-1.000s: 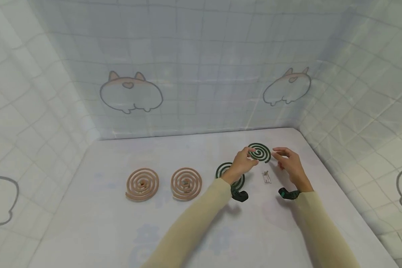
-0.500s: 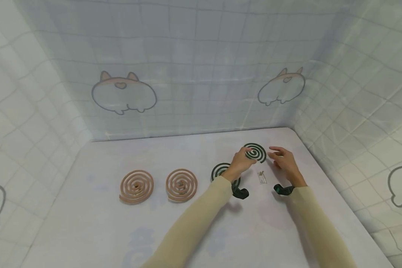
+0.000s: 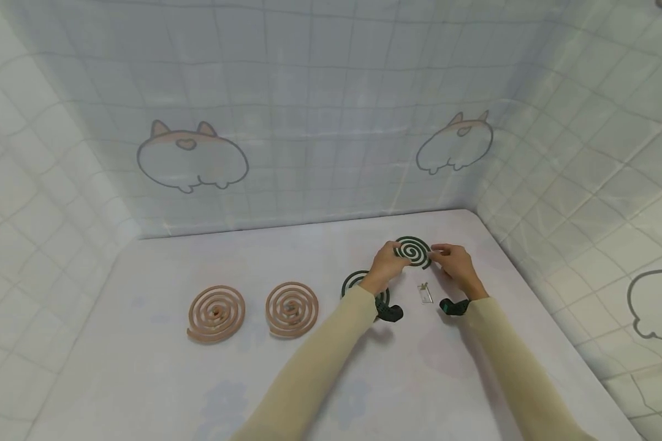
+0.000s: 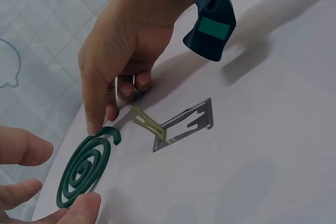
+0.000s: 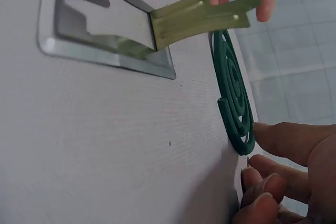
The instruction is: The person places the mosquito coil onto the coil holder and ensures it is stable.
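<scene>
A dark green mosquito coil (image 3: 413,252) lies flat near the back right of the table. My left hand (image 3: 387,268) is at its left edge, thumb and fingers spread apart; whether they touch it is unclear. From the right, my right hand (image 3: 455,266) reaches the coil's edge. In the right wrist view, the index fingertip (image 5: 262,135) meets the rim of the green coil (image 5: 233,87), with the other fingers loosely bent. Nearer than the coil stands a metal coil stand (image 4: 184,124) with a raised, brassy forked prong (image 4: 149,124).
A second green coil (image 3: 349,283) lies partly hidden under my left forearm. Farther left are two brown coils (image 3: 291,294) (image 3: 203,315), each with something small at its centre. Patterned fabric walls (image 3: 320,110) rise behind the white table (image 3: 143,380) and along its sides.
My right hand has moved left, closing the gap to the green coil's edge. My left hand stays by the coil. The head view has shifted slightly right.
</scene>
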Tool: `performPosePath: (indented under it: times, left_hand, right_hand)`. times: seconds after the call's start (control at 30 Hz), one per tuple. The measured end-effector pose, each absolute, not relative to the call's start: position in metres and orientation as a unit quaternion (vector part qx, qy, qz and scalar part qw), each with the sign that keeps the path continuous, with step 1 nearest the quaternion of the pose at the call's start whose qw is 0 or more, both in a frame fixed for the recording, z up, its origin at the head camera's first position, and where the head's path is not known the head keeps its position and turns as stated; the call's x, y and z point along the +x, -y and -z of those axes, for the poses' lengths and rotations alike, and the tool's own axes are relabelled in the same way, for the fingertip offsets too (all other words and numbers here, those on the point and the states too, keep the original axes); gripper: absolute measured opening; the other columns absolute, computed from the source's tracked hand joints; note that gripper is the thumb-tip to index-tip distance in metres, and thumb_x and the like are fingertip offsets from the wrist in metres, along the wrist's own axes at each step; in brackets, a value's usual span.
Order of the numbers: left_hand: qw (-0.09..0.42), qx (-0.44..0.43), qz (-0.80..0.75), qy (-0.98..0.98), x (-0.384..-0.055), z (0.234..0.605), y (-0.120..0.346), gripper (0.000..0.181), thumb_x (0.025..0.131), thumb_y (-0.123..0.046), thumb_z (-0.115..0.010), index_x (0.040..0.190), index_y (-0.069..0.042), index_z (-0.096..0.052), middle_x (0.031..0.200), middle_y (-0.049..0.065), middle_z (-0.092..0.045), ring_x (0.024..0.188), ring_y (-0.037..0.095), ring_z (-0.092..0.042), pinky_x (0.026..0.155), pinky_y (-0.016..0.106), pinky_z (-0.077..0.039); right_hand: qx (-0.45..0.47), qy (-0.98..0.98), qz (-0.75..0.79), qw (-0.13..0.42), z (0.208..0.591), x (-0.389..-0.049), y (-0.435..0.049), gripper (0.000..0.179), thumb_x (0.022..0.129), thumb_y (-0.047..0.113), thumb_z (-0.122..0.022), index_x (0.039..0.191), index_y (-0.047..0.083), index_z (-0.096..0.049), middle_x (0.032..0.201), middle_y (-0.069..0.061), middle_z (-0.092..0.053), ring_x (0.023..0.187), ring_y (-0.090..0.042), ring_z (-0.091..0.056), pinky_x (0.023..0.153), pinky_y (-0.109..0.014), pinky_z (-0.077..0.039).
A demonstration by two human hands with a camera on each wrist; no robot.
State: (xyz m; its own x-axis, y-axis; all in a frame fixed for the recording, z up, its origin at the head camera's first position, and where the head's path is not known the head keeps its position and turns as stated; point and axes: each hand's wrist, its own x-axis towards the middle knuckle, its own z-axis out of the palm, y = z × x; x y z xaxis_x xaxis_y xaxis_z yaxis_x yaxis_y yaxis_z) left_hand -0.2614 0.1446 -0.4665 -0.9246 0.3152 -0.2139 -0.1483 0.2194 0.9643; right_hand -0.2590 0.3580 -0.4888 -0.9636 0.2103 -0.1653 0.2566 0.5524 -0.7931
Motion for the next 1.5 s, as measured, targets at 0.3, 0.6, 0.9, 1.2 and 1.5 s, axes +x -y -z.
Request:
performPosePath:
  times: [0.3,0.6,0.9,1.2,1.5]
  left_hand:
    - [0.202,0.048,-0.637,-0.743,-0.263,0.464,-0.142,0.056,0.101,-0.015,-0.066,0.152,-0.01,-0.044,0.147,0.017,-0.051,0.114,0.032,-0.065,0.098,0.044,-0.052]
    - [0.202,0.044,-0.647,-0.733,-0.261,0.459,-0.142,0.051,0.101,-0.014,-0.065,0.149,-0.01,-0.047,0.142,0.016,-0.054,0.116,0.035,-0.064,0.099,0.047,-0.051]
    - [0.145,0.026,-0.657,-0.74,-0.262,0.456,-0.143,0.041,0.097,-0.006,-0.065,0.137,-0.007,-0.057,0.12,0.012,-0.058,0.093,0.022,-0.056,0.081,0.037,-0.049]
    - [0.082,0.016,-0.66,-0.747,-0.263,0.453,-0.145,0.039,0.092,0.003,-0.066,0.127,-0.012,-0.067,0.132,0.008,-0.059,0.103,0.021,-0.055,0.074,0.029,-0.048]
    - [0.071,0.018,-0.663,-0.745,-0.262,0.45,-0.148,0.038,0.094,0.001,-0.069,0.13,-0.008,-0.071,0.134,0.014,-0.065,0.056,0.01,-0.046,0.053,0.023,-0.039]
  right_hand:
    - [0.136,-0.883,0.449,0.024,0.486,-0.261,-0.351,0.044,0.102,0.025,-0.065,0.139,0.003,-0.062,0.111,-0.02,-0.065,0.055,-0.012,-0.047,0.052,-0.025,-0.044]
    - [0.141,-0.88,0.452,0.027,0.485,-0.261,-0.351,0.045,0.101,0.026,-0.067,0.137,0.0,-0.06,0.106,-0.018,-0.064,0.062,-0.015,-0.05,0.054,-0.026,-0.045]
    - [0.126,-0.84,0.527,0.02,0.482,-0.257,-0.352,0.048,0.1,0.024,-0.071,0.138,0.001,-0.052,0.083,-0.01,-0.064,0.063,-0.015,-0.053,0.055,-0.028,-0.049]
    - [0.124,-0.815,0.566,0.015,0.484,-0.253,-0.355,0.059,0.096,0.029,-0.077,0.139,0.0,-0.049,0.086,-0.007,-0.068,0.061,-0.01,-0.053,0.056,-0.025,-0.048]
    - [0.137,-0.818,0.559,0.017,0.474,-0.239,-0.355,0.069,0.095,0.042,-0.076,0.143,0.004,-0.047,0.099,-0.012,-0.071,0.062,-0.01,-0.054,0.061,-0.027,-0.05]
